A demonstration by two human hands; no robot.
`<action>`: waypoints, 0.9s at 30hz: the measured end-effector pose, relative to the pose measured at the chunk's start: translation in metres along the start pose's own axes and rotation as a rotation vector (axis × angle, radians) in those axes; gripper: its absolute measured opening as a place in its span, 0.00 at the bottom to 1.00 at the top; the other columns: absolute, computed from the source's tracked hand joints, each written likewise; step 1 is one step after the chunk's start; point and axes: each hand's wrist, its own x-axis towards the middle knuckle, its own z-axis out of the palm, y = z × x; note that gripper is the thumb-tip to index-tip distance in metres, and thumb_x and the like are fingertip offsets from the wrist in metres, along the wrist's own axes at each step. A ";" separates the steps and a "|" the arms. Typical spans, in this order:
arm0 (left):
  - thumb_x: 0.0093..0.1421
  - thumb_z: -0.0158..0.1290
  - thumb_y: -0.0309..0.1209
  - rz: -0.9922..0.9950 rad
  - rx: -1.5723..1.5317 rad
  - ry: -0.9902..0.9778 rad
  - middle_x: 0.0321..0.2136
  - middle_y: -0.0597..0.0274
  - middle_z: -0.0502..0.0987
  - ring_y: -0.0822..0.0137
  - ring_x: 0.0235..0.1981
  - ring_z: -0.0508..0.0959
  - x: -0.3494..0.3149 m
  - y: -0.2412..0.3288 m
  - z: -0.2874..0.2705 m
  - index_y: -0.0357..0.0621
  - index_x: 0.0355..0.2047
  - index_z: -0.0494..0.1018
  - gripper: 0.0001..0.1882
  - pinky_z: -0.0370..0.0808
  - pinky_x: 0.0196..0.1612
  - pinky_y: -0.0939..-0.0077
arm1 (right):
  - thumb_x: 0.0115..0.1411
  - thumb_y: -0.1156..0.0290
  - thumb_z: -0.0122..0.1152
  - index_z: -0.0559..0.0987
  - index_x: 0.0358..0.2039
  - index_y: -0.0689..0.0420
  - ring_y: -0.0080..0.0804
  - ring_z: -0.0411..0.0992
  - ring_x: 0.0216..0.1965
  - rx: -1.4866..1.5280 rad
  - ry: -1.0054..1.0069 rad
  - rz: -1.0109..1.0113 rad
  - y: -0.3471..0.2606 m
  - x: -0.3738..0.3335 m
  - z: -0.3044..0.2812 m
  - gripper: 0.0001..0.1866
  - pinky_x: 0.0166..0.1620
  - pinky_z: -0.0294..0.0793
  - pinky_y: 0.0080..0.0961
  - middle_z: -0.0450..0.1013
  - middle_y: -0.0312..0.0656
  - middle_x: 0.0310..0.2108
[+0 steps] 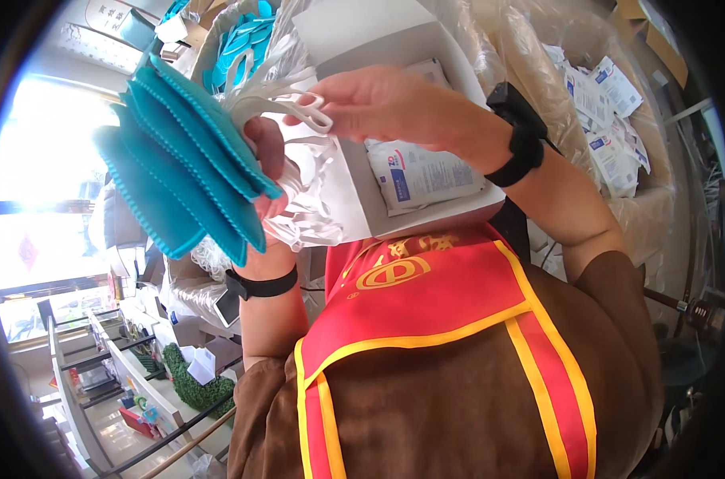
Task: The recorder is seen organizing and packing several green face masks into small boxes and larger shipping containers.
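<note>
My left hand (268,152) is closed around a fanned stack of teal fabric pads (191,152) with stitched edges. White straps (299,215) hang from the pads in loose loops below and beside this hand. My right hand (370,104) reaches across from the right, its fingers closed on a bundle of white straps (318,120) next to the stack. Under my right forearm stands an open white carton (434,211), with white printed packets (414,172) lying in it.
At the far left, a plastic-lined container holds loose teal pieces (247,48). A plastic-lined bin (526,48) with several white packets (610,120) stands on the right. Below my left forearm are a dark-edged device (228,307) and shelving (99,383).
</note>
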 end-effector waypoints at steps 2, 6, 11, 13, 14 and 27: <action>0.63 0.49 0.39 -0.133 0.041 -0.159 0.36 0.54 0.71 0.61 0.35 0.74 0.015 -0.008 0.006 0.38 0.46 0.69 0.18 0.74 0.31 0.72 | 0.62 0.54 0.57 0.78 0.42 0.60 0.14 0.61 0.22 -0.068 -0.014 -0.128 0.006 0.005 0.001 0.20 0.27 0.61 0.14 0.68 0.29 0.21; 0.62 0.49 0.42 0.006 -0.263 0.036 0.39 0.42 0.71 0.62 0.27 0.76 0.017 -0.026 0.014 0.35 0.49 0.68 0.23 0.68 0.12 0.77 | 0.58 0.58 0.63 0.81 0.30 0.61 0.16 0.64 0.25 -0.134 -0.217 0.047 -0.004 -0.006 -0.006 0.16 0.30 0.63 0.18 0.69 0.31 0.20; 0.63 0.43 0.37 0.133 0.064 -0.008 0.40 0.37 0.69 0.70 0.15 0.76 0.009 0.013 0.007 0.23 0.48 0.64 0.24 0.70 0.17 0.85 | 0.56 0.62 0.65 0.79 0.21 0.59 0.15 0.65 0.24 -0.533 -0.227 0.040 -0.009 -0.041 -0.036 0.14 0.28 0.60 0.19 0.69 0.31 0.18; 0.63 0.42 0.36 0.204 0.116 0.137 0.37 0.39 0.72 0.71 0.15 0.77 0.007 0.018 0.014 0.25 0.44 0.68 0.21 0.72 0.21 0.79 | 0.55 0.63 0.65 0.77 0.19 0.58 0.18 0.63 0.23 -0.446 -0.150 0.049 -0.009 -0.064 -0.049 0.14 0.28 0.59 0.20 0.66 0.32 0.18; 0.63 0.42 0.36 0.206 0.115 0.139 0.37 0.39 0.72 0.71 0.15 0.77 0.010 0.014 0.015 0.25 0.44 0.68 0.21 0.72 0.21 0.79 | 0.55 0.65 0.65 0.75 0.17 0.57 0.20 0.60 0.21 -0.357 -0.073 0.058 -0.009 -0.068 -0.052 0.14 0.27 0.58 0.20 0.64 0.32 0.18; 0.64 0.40 0.35 0.093 -0.145 -0.059 0.40 0.43 0.68 0.80 0.15 0.75 0.042 -0.034 0.042 0.21 0.54 0.59 0.26 0.70 0.19 0.90 | 0.63 0.58 0.57 0.79 0.27 0.56 0.12 0.57 0.20 0.100 -0.110 0.224 0.034 -0.018 -0.001 0.15 0.22 0.54 0.11 0.67 0.28 0.22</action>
